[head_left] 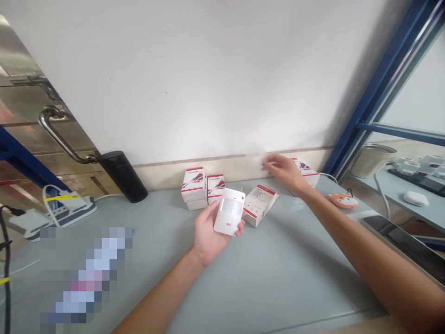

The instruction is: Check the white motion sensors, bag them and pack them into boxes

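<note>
In my left hand (pixel 210 239) rests a white motion detector (pixel 230 212), fingers closed around its sides. Its domed lens faces up toward me, and a short thin antenna sticks out at the top. My right hand (pixel 282 170) is raised near the wall, blurred by motion, with its fingertips drawn together. A pale, see-through smear (pixel 256 160) shows at those fingertips; I cannot make out what it is. Just right of the detector, a white and red box (pixel 260 204) lies on the grey table (pixel 167 297). Another red and white box (pixel 306 174) sits partly hidden behind my right wrist.
Small red and white boxes (pixel 193 188) stand against the wall. To the left are a black bottle (pixel 124 176), a power strip (pixel 62 213) and a blurred-out object (pixel 90 273). At right lie an orange animal-faced case (pixel 343 200) and a dark phone-like device (pixel 399 241).
</note>
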Demonstrator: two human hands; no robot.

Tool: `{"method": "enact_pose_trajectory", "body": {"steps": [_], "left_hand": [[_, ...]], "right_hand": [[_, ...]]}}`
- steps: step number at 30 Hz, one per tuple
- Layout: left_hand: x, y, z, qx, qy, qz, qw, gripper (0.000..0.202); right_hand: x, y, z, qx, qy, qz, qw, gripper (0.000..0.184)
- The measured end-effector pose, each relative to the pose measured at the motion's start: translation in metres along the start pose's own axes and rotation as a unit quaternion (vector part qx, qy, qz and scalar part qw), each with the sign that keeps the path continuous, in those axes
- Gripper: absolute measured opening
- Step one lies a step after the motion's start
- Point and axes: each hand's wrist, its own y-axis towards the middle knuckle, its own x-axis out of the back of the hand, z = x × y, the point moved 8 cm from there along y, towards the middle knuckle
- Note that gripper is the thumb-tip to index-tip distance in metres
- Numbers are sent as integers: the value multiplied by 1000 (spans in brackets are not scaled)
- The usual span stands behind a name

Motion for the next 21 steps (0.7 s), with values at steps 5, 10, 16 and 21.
{"method": "enact_pose_trajectory", "body": {"steps": [5, 10, 16, 21], "left_hand": [[-8, -3, 15, 27, 28, 21, 999, 49], [-9, -6, 30, 70, 40, 22, 997, 52], [-11, -6, 24, 61, 19, 5, 998, 48], [-14, -6, 21, 56, 11, -5, 998, 47]], "right_hand": [[-33, -52, 0, -113, 359, 92, 922, 24], [-52, -67, 5, -174, 456, 142, 861, 15], [-50, -70, 5, -200, 529, 110, 818, 6], [-44, -71, 11, -199, 557, 88, 802, 6]]}}
